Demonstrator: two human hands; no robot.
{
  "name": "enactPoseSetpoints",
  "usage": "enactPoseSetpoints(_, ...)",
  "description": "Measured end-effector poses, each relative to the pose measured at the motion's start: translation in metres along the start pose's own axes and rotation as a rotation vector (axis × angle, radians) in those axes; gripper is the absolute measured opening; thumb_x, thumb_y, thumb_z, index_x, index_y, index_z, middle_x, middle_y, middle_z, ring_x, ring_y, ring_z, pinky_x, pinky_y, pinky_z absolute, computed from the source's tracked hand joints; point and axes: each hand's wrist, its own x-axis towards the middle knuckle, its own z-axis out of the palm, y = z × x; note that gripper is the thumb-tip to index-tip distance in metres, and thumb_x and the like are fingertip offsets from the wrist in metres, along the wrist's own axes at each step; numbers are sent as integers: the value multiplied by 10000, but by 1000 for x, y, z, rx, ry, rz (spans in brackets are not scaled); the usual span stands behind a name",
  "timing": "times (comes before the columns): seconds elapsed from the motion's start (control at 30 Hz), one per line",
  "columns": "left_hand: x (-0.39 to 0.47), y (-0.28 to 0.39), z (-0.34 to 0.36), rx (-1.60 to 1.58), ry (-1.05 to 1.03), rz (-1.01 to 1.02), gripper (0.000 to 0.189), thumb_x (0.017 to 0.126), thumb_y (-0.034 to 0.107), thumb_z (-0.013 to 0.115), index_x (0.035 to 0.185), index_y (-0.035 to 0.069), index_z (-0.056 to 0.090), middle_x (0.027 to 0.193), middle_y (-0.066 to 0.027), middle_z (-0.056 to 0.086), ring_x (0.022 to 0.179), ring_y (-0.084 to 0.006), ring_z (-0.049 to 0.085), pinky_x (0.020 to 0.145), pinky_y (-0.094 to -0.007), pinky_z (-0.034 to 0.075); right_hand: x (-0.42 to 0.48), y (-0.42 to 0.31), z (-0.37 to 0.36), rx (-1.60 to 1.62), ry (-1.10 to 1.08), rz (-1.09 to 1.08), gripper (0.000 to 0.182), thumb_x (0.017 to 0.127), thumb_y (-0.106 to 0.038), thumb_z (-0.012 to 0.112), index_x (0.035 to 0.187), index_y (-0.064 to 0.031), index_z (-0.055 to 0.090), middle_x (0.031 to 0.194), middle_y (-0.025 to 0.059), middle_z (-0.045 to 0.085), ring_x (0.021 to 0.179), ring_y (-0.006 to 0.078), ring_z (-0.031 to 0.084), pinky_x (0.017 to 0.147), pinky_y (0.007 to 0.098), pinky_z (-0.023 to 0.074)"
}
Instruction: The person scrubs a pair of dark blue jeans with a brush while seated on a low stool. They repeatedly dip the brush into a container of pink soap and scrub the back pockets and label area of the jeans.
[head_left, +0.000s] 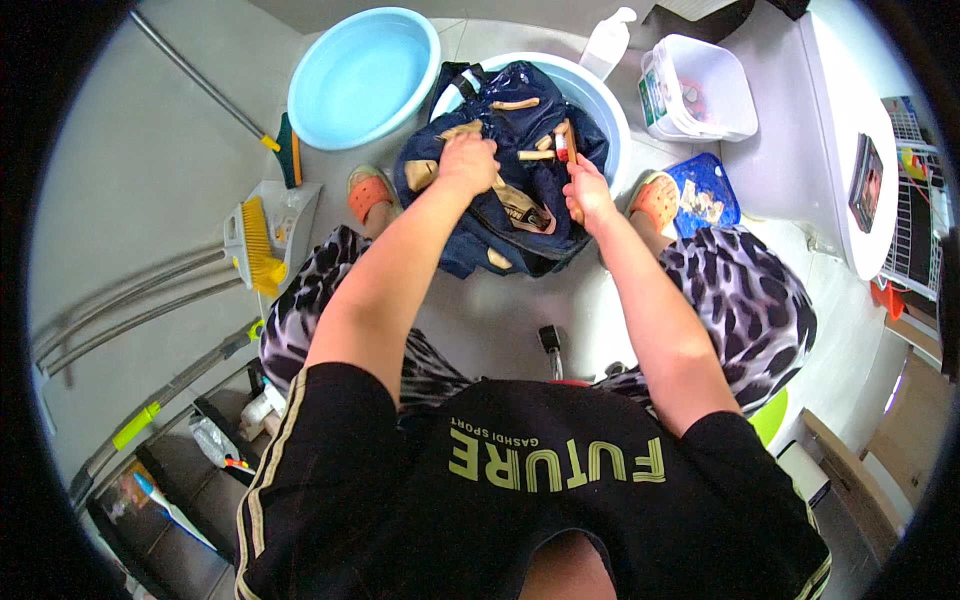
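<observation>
A wet dark blue fabric bag (480, 217) with tan straps and patches lies over a light blue plastic basin (611, 112). My left hand (469, 161) is closed on a tan strap or patch at the bag's upper middle; its fingertips are partly hidden. In my right hand (589, 187) is the handle of a wooden scrub brush (571, 142), its head with red and white bristles against the bag near a short tan strap (536, 155). A tan patch with a dark label (529, 217) lies between both hands.
Beside the bag stand another light blue basin (364, 79), a white pump bottle (606, 43) and a white plastic bucket (739, 94). A broom (289, 154) and a dustpan (304, 217) lean at left. A blue tray (709, 169) lies near my right foot.
</observation>
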Motion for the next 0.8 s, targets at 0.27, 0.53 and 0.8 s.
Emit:
enactPoseSetpoints(0.27, -71, -42, -93, -344, 359, -137, 196, 830, 143, 564, 990, 67, 649, 994, -165, 641, 949, -331, 604, 819, -382, 473, -123, 24, 43, -626, -131, -839, 511, 906, -287, 467, 1395, -254, 323, 1073, 251, 589, 913, 405, 606, 844, 451, 480)
enactPoseSetpoints(0.53, -143, -68, -51, -393, 415, -519, 285, 810, 267, 656, 927, 8, 631, 904, -190, 652, 890, -358, 614, 774, -436, 468, -101, 37, 37, -743, -43, -486, 404, 921, -283, 370, 1316, -203, 395, 997, 233, 622, 914, 414, 600, 827, 486, 474)
enactPoseSetpoints(0.8, -127, -64, -67, -1416, 286, -834, 306, 795, 116, 700, 1006, -77, 591, 996, -168, 626, 855, -257, 600, 745, -384, 482, -123, 64, 14, -1032, -67, -464, 465, 898, -292, 415, 1356, -218, 384, 947, 236, 630, 825, 386, 631, 758, 478, 503)
